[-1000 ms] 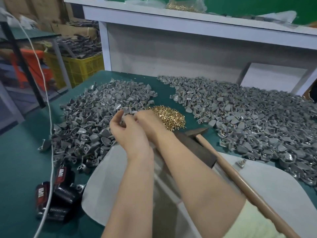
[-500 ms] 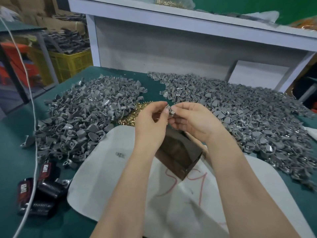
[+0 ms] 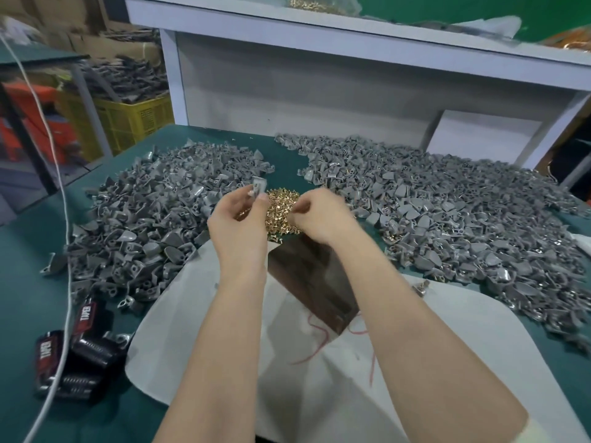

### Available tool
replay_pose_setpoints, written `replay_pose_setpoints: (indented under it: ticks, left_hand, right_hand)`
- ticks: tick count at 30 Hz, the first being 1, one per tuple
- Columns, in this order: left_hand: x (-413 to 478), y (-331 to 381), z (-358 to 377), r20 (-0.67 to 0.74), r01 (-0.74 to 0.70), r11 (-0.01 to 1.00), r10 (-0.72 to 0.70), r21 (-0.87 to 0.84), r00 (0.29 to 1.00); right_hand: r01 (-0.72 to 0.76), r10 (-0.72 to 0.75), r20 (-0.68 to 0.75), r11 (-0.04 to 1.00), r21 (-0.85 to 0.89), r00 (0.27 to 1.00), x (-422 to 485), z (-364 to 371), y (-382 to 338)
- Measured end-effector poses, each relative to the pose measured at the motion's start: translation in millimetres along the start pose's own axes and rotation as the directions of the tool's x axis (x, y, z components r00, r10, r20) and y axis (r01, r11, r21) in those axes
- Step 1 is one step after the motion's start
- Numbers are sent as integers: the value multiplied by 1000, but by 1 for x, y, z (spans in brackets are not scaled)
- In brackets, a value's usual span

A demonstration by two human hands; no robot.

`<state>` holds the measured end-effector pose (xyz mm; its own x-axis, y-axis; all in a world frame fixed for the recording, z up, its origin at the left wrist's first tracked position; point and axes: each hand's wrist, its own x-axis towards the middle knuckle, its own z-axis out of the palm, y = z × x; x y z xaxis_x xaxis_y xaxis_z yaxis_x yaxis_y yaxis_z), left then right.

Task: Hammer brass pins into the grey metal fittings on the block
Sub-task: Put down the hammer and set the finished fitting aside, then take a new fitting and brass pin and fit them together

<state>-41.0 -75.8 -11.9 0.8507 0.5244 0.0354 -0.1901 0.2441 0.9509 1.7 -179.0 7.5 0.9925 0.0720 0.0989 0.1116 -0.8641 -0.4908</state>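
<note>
Green worktop point(image 3: 28, 282) under a white shelf point(image 3: 319, 30) is carrying two grey fitting heaps, one at 10 o'clock point(image 3: 144, 219), one at 2 o'clock point(image 3: 447, 212). Brass pins point(image 3: 281, 215) are lying between them at 12 o'clock. Dark block point(image 3: 313, 282) is sitting on a white sheet point(image 3: 479, 330) at centre. Left hand point(image 3: 236, 225) is pinching a grey fitting point(image 3: 259, 187), grip narrow. Right hand point(image 3: 323, 215) is hovering over the pins, fingers curled; contents cannot be told.

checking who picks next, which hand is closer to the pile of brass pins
Right. The right hand is down at the pile of brass pins, its fingers at the pile's right edge. The left hand sits at the pile's left side, pinching a grey fitting raised above it.
</note>
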Motion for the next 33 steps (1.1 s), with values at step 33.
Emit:
replay_pose_setpoints:
  ticks: [33]
  left_hand:
    - [-23,-7,16,576,-380,805,58,456,815]
  right_hand:
    - [20,140,-237,822,568,961,-58,-46,49]
